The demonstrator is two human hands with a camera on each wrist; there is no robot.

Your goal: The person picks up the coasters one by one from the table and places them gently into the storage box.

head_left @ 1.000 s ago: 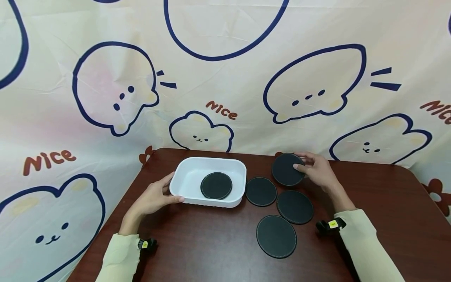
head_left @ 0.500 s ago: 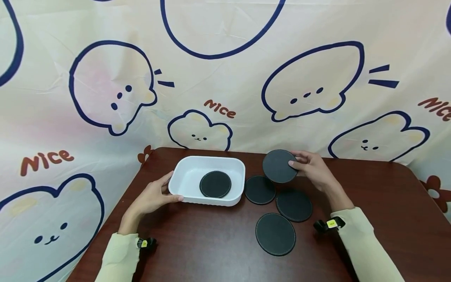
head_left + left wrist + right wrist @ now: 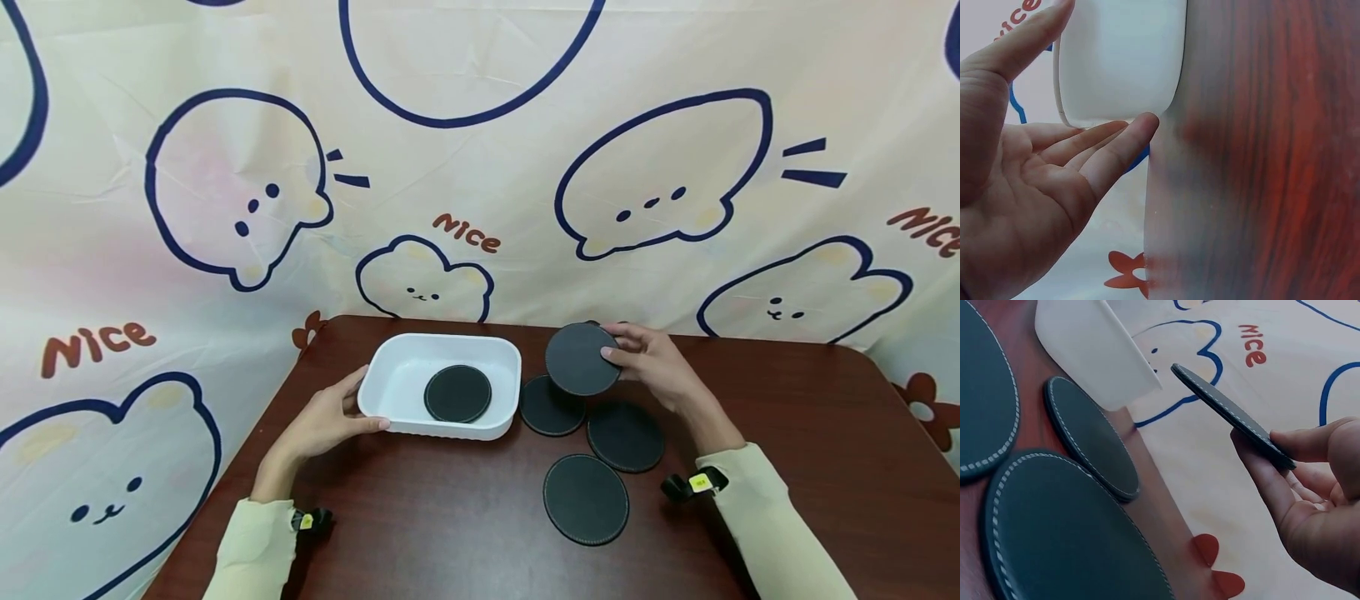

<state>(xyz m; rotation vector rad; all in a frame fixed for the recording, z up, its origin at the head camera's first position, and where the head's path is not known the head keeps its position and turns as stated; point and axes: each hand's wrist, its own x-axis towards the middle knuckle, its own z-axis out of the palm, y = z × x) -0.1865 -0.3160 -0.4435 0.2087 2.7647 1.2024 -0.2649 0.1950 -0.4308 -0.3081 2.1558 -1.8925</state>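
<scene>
My left hand [image 3: 322,421] holds the left end of a white plastic storage box [image 3: 397,387], its thumb at the front corner and its fingers along the end wall. Inside the box lies one round black coaster [image 3: 457,394]. Right of the box, my right hand [image 3: 654,367] pinches another black coaster [image 3: 577,358] by its edge, thumb on top and fingers beneath. In the right wrist view this held coaster [image 3: 1229,412] is raised and tilted, its rim stitched in a light thread. Below it a coaster [image 3: 551,417] on the table is partly covered in the head view.
Two more black coasters lie on the brown wooden table [image 3: 435,517]: one coaster [image 3: 626,437] at right, another coaster [image 3: 587,500] nearer the front. Behind the table hangs a pale cloth [image 3: 525,183] printed with cartoon bears.
My right hand has lifted the pinched coaster and carried it left toward the box, over the coaster nearest the box. My left hand and the box stay in place.
</scene>
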